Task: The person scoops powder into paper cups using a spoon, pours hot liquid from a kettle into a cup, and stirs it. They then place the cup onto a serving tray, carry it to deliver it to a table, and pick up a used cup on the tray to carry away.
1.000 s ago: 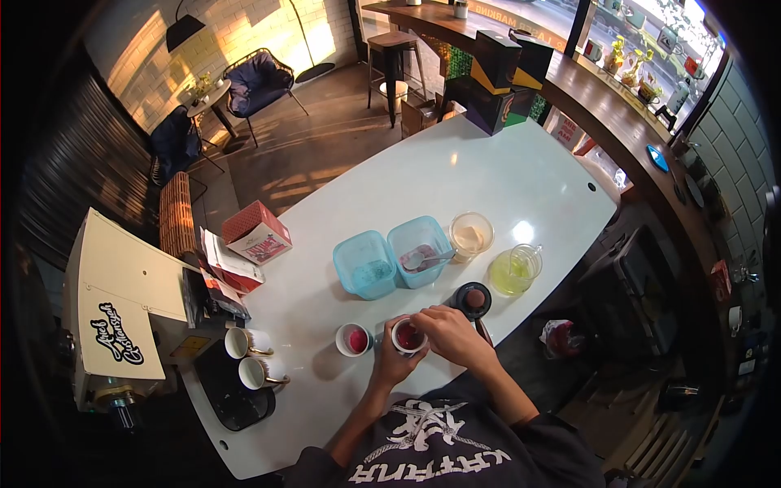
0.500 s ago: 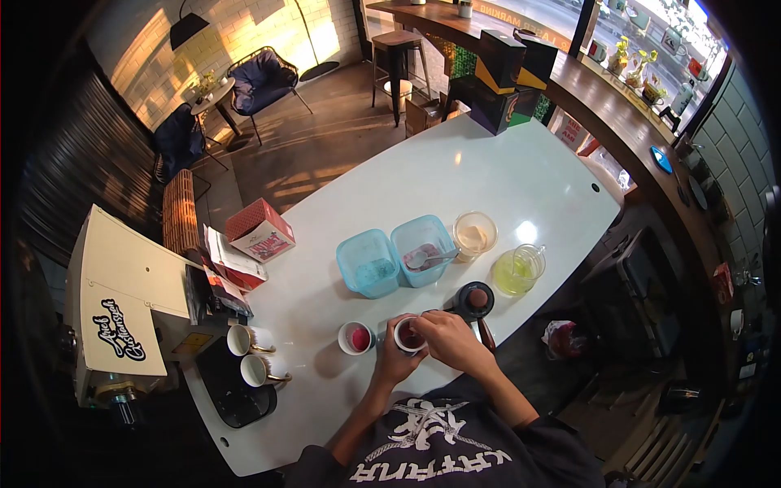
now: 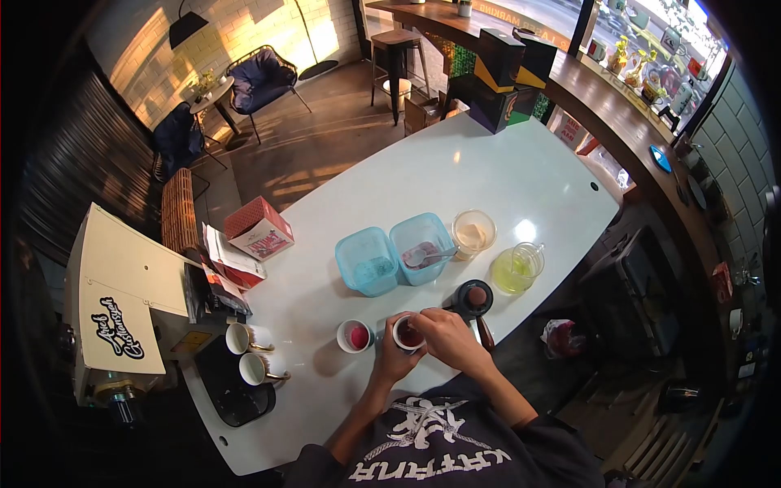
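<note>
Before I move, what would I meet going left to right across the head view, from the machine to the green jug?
Machine → mugs → standing cup → left hand → right hand → green jug.

On my feed, the right hand (image 3: pixel 454 337) sits slightly lower in the frame against the table than a second ago, and more of the brown handle (image 3: pixel 486 333), right of bottom centre, now shows beside it. Its fingers have shifted a little over the cup (image 3: pixel 407 336). My view has moved slightly: the beige machine (image 3: pixel 122 289) at left appears higher, and the dark boxes (image 3: pixel 496 81) toward the upper right lie a touch farther right.
</note>
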### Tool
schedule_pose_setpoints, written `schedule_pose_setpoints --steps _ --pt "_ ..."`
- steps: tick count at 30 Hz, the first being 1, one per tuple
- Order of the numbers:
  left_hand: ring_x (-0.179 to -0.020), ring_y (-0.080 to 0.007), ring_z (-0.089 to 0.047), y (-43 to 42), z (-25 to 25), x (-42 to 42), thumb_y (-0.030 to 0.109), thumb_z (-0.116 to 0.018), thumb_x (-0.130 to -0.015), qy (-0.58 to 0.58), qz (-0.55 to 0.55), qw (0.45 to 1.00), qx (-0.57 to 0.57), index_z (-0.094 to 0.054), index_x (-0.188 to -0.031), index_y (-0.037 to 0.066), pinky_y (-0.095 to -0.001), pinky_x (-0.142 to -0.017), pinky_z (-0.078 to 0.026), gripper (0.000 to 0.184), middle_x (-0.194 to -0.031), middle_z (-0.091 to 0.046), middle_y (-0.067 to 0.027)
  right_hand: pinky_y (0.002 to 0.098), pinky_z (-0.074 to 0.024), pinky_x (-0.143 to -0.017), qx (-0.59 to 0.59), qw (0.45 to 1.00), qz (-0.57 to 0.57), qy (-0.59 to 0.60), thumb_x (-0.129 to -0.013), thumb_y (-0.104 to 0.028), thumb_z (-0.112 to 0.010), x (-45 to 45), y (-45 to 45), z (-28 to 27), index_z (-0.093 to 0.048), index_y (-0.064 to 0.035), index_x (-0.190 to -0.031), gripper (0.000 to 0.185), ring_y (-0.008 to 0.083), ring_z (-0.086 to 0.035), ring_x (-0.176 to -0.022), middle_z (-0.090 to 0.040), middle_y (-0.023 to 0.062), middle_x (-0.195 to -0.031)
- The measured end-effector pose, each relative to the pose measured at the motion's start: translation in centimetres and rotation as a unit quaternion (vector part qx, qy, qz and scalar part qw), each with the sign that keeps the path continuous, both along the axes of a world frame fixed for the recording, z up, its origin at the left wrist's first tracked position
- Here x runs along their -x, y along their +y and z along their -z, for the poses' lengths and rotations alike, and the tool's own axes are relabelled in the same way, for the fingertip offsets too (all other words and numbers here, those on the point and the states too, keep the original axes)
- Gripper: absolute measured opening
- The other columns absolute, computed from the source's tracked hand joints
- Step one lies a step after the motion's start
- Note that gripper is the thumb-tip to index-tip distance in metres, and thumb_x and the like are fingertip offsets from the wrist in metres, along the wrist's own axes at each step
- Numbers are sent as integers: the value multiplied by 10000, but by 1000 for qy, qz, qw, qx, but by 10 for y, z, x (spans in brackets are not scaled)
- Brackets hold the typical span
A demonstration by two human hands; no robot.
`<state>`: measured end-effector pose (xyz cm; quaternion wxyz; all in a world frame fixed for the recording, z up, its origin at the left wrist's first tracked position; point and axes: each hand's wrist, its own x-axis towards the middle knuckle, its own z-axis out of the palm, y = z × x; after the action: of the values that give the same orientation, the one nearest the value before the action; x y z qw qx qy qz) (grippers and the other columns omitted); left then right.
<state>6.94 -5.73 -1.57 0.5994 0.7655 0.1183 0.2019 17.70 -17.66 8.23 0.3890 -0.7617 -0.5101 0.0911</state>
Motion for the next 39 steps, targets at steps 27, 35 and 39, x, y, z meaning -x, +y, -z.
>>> schedule_pose_setpoints --steps 27,35,39 --pt "-1101 -269 -634 -1 -5 0 122 -866 -729 13 -5 1000 -23 -423 -1288 23 -375 -937 -514 721 -1197 -604 -170 432 -523 -724 35 998 -6 -46 -709 15 -642 -14 -2 -3 -632 -2 -989 281 352 -647 -835 -648 147 -864" --pt "-1104 -279 -632 0 -4 2 126 -860 -732 11 -11 999 -35 -426 -1288 26 -377 -933 -514 713 -1192 -606 -171 446 -514 -717 -6 1000 -2 0 -710 -66 -696 -11 2 1 -627 -12 -957 263 352 -640 -822 -623 138 -840" --pt "-1103 -273 -632 0 1 1 119 -858 -732 9 -1 1000 -6 -424 -1293 27 -374 -937 -513 715 -1186 -607 -163 445 -515 -712 8 999 -42 15 -669 -95 -761 -11 -2 -4 -636 -19 -972 336 354 -641 -820 -626 133 -839"
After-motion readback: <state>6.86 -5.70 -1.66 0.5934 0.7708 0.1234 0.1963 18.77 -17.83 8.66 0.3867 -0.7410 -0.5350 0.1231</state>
